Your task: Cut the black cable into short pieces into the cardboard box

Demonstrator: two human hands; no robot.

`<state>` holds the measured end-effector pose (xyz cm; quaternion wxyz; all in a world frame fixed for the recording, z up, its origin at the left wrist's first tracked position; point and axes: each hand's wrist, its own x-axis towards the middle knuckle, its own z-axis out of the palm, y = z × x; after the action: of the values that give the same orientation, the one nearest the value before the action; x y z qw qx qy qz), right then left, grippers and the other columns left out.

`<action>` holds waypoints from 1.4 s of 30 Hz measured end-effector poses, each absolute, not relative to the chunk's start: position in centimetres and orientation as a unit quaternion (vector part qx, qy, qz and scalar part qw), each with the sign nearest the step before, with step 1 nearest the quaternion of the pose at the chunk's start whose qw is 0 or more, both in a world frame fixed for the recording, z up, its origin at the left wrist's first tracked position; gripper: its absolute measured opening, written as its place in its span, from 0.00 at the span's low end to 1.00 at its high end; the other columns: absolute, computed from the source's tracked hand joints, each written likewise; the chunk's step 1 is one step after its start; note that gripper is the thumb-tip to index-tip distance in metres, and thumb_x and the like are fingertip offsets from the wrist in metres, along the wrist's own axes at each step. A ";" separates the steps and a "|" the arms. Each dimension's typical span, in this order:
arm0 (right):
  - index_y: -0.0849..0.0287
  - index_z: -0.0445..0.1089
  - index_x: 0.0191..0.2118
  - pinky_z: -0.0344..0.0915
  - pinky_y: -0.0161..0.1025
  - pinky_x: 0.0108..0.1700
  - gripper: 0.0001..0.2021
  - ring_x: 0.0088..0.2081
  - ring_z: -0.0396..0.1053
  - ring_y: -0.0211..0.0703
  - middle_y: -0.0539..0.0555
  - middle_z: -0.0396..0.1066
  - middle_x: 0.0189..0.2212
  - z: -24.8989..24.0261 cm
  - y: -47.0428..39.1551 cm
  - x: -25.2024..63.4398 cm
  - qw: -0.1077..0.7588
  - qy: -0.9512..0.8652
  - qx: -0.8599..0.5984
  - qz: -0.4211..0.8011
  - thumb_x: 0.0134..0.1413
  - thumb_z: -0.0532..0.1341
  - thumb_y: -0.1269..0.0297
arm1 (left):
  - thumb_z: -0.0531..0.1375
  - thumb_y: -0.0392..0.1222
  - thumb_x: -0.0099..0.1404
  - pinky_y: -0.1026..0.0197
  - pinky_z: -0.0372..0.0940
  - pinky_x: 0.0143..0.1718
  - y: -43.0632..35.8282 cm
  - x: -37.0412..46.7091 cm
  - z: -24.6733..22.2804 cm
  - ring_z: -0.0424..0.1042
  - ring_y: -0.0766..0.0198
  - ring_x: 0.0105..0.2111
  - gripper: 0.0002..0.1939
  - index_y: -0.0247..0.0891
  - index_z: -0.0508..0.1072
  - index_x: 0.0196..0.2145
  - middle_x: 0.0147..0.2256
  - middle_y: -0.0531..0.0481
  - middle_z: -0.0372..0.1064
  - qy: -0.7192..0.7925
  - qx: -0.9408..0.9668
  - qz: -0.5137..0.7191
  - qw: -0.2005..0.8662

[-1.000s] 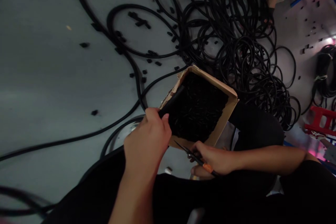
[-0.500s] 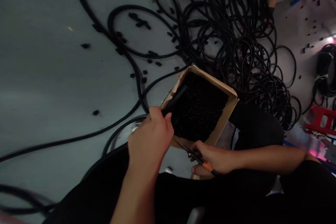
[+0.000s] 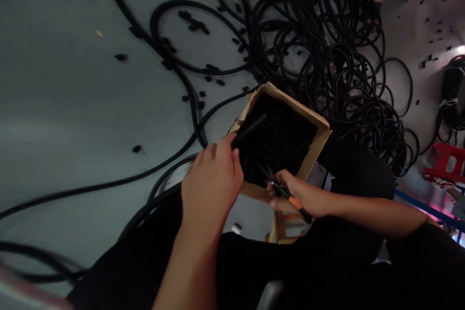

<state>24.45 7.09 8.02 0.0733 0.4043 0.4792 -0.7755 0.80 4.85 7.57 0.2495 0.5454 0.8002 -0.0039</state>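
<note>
My left hand [image 3: 214,174] is closed around a black cable [image 3: 250,128] at the left rim of a cardboard box [image 3: 298,106]. The cable's end sticks out past the fingers, over the box. Many small dark pieces [image 3: 279,140] fill the box, too dim to tell apart. In my right hand [image 3: 296,193] are snips with orange and black handles [image 3: 295,202]. Their slim jaws lie over the near edge of the box, pointing toward the left hand, apart from the cable. How far the jaws are spread is hard to make out.
A big tangle of black cable [image 3: 327,58] spreads on the floor beyond the box. Short black pieces [image 3: 194,22] are scattered around it. Another person's hand [image 3: 373,19] is by the tangle. At right stands a red stool [image 3: 445,162]. A wooden frame [image 3: 285,227] shows below the box.
My right hand has moved up with the snips, from below the box's near edge to over it. The cable end in my left hand now reaches further into view above the box.
</note>
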 end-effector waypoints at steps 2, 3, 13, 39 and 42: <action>0.52 0.59 0.56 0.75 0.54 0.71 0.35 0.63 0.75 0.51 0.59 0.73 0.61 8.0 7.9 24.4 0.037 0.459 0.429 -0.777 0.65 0.80 0.40 | 0.49 0.45 0.88 0.46 0.78 0.55 4.7 0.9 8.1 0.84 0.38 0.55 0.28 0.35 0.77 0.74 0.58 0.32 0.84 0.794 0.552 -0.001 0.255; 0.52 0.59 0.56 0.75 0.55 0.72 0.34 0.63 0.75 0.51 0.60 0.72 0.61 8.0 8.4 24.4 0.027 0.456 0.440 -0.773 0.65 0.80 0.40 | 0.50 0.46 0.88 0.47 0.78 0.54 4.6 1.0 8.3 0.84 0.39 0.54 0.28 0.36 0.77 0.74 0.57 0.33 0.84 0.793 0.553 -0.001 0.256; 0.54 0.62 0.56 0.73 0.47 0.58 0.29 0.50 0.74 0.46 0.53 0.75 0.49 7.1 10.9 24.9 0.028 0.573 0.456 -0.680 0.72 0.75 0.40 | 0.51 0.44 0.88 0.41 0.74 0.60 2.6 1.6 8.5 0.81 0.35 0.56 0.29 0.37 0.80 0.76 0.55 0.30 0.83 0.778 0.586 0.066 0.217; 0.52 0.62 0.41 0.62 0.34 0.30 0.26 0.26 0.70 0.37 0.42 0.69 0.24 7.5 10.1 23.2 0.135 0.555 0.513 -0.641 0.74 0.77 0.46 | 0.61 0.42 0.86 0.43 0.77 0.62 3.4 2.3 6.2 0.85 0.37 0.57 0.13 0.39 0.79 0.61 0.56 0.34 0.85 0.723 0.595 0.089 0.338; 0.53 0.62 0.42 0.65 0.35 0.31 0.24 0.28 0.73 0.37 0.43 0.71 0.28 7.1 10.2 23.2 0.128 0.536 0.527 -0.648 0.74 0.78 0.49 | 0.63 0.41 0.84 0.45 0.78 0.62 3.5 2.6 5.4 0.86 0.39 0.59 0.12 0.39 0.78 0.61 0.58 0.34 0.85 0.731 0.568 0.122 0.358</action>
<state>23.18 10.22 7.06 0.1275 0.5268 0.5355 -0.6476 2.61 3.53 5.35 0.3579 0.5676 0.7314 0.1218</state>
